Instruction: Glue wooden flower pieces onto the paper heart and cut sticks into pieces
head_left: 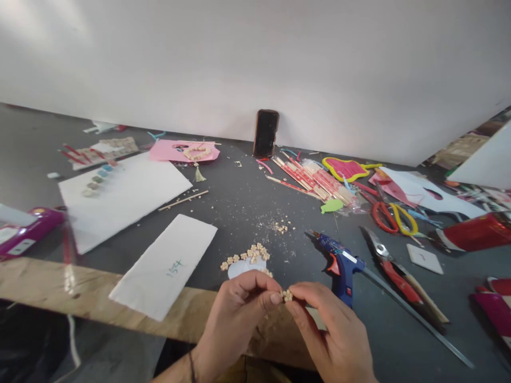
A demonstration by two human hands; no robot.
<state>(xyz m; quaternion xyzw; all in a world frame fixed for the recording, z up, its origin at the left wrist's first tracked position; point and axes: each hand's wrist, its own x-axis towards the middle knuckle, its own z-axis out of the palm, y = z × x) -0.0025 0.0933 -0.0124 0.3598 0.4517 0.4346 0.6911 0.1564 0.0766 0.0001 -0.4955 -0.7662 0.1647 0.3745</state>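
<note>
My left hand (245,308) and my right hand (329,324) meet near the table's front edge. Between their fingertips, both pinch a small flower-shaped cluster of pale wooden pieces (286,295). Just beyond my left hand lies a white rounded piece (241,267), partly hidden by the fingers. Several similar wooden flower clusters (255,251) lie along its far edge. A blue glue gun (344,266) rests to the right of my right hand. Loose pale bits (281,227) are scattered farther up the table.
Pliers (393,271) and scissors (393,218) lie right, beside a red can (477,232). Patterned sticks (299,178) are heaped at the back, near an upright phone (266,133). White boards (165,266) lie left, with a beaded loop (196,153) on pink paper (159,150) behind.
</note>
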